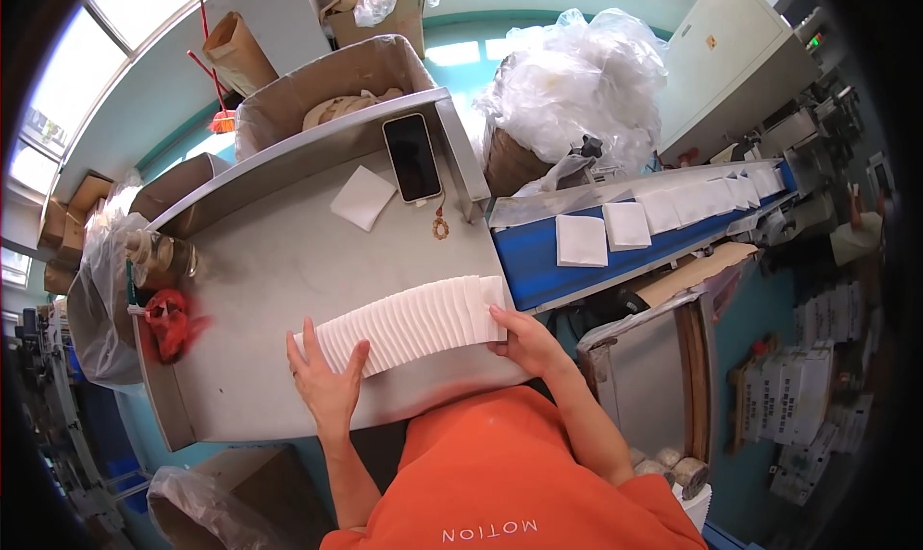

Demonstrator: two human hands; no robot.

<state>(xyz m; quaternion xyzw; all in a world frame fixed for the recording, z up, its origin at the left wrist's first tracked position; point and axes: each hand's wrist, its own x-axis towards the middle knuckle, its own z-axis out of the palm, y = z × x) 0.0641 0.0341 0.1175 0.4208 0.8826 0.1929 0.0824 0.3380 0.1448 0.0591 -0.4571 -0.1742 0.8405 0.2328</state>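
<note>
Both ends of a row of folded white sheets [413, 321] are grasped: the left hand [327, 377] spans one end, thumb and fingers spread, and the right hand [527, 343] pinches the other. The row curves over the near part of the grey table [260, 310]; whether it bears on the metal, I can't tell from where I stand. My worry is that bow: should either hand slacken, or the two push unevenly, the middle could buckle and sheets fan out, perhaps over the near edge. Beyond lies a loose white square [363, 198], just beside a dark-screened phone [412, 158]; a wide reach might nudge either. Off to the right, more white squares [582, 240] sit on the blue belt [527, 266]; if it runs unattended, they could bunch up at its near end.
</note>
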